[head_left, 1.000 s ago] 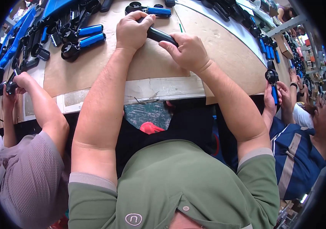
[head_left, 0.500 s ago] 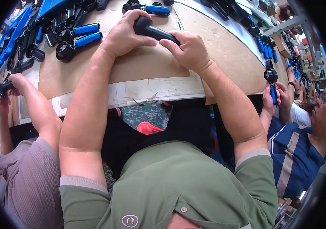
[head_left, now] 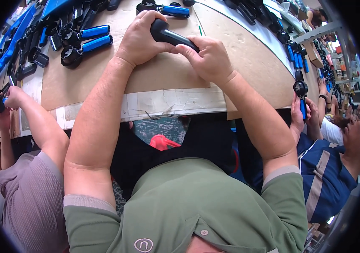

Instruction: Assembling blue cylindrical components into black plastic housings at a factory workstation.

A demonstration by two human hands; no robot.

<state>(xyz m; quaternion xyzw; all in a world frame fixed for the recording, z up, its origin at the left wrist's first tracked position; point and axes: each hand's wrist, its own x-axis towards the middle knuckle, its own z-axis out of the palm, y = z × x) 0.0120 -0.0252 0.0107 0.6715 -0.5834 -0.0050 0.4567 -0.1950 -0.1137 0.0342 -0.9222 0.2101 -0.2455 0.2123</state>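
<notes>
Holding a smooth black part (head_left: 173,38) up over a brown sheet (head_left: 98,78) on the table, the person sits with both hands out in front. The part lies slantwise between the hands, with its fat round end next to the left hand (head_left: 138,40) and its thin end in the right hand (head_left: 209,59). The right hand is closed, pinching the thin end between thumb and fingers. The left hand makes a wide curve by the fat end, its thumb stretched below the part toward the right thumb; I cannot tell if it squeezes. At the far left I see a blue tray (head_left: 55,7), but I cannot tell what is in it. Two black things with blue handles (head_left: 96,38) lie side by side to the left of the left hand. A second ago, the left hand covered the fat end from above; now the hand is beside it and the end shows.
</notes>
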